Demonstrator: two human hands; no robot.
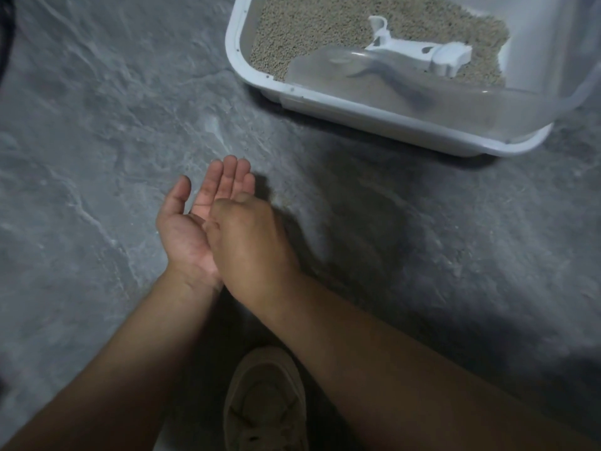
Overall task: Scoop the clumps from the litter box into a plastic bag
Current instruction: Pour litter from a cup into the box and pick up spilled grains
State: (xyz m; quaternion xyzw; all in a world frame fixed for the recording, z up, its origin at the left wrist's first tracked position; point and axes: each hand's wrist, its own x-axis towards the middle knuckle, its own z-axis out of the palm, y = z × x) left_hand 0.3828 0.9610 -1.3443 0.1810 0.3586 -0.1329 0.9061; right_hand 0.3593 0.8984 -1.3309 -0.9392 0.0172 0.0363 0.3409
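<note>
I see 2 hands low over the grey floor (97, 131), near my beige shoe (265, 402). Left hand (198, 216) is palm up, fingers straight and released. Right hand (250, 242) lies knuckles-up across that palm; can't tell its finger state, they're hidden. Litter box (325, 102) sits top right w/ white scoop (419, 53) lying on the litter, well apart from both hands.

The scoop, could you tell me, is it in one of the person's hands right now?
No, the scoop lies on the litter inside the litter box, away from both hands.
</note>
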